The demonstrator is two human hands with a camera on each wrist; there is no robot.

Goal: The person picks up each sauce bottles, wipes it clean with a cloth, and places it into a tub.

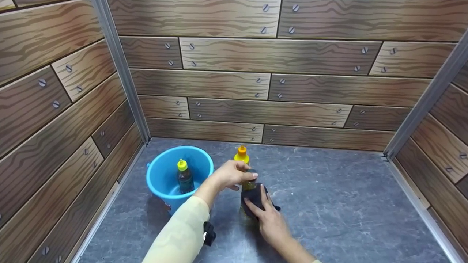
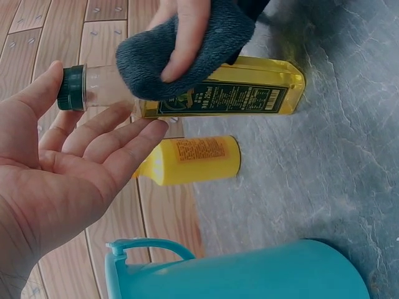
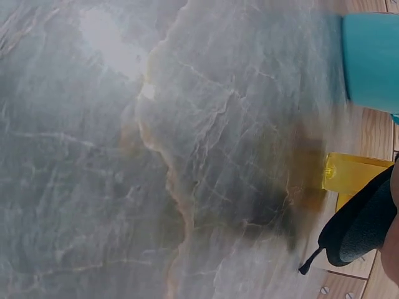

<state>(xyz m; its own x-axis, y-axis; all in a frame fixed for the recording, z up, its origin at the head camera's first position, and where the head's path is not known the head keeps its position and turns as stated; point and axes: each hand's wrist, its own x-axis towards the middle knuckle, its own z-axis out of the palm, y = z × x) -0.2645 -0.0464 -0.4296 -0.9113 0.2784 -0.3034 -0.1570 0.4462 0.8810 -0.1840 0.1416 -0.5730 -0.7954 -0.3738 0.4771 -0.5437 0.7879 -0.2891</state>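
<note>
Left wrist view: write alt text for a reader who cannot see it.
A right hand presses a dark cloth against an oil bottle while the open left hand touches the bottle's neck. Behind stands a yellow bottle; a blue bucket fills the lower edge.

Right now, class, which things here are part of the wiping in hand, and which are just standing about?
In hand:
- oil bottle, steadied near its cap by the left hand
- dark cloth, pressed on the bottle by the right hand

Standing about:
- yellow bottle, behind
- blue bucket
- dark bottle inside the bucket
</note>
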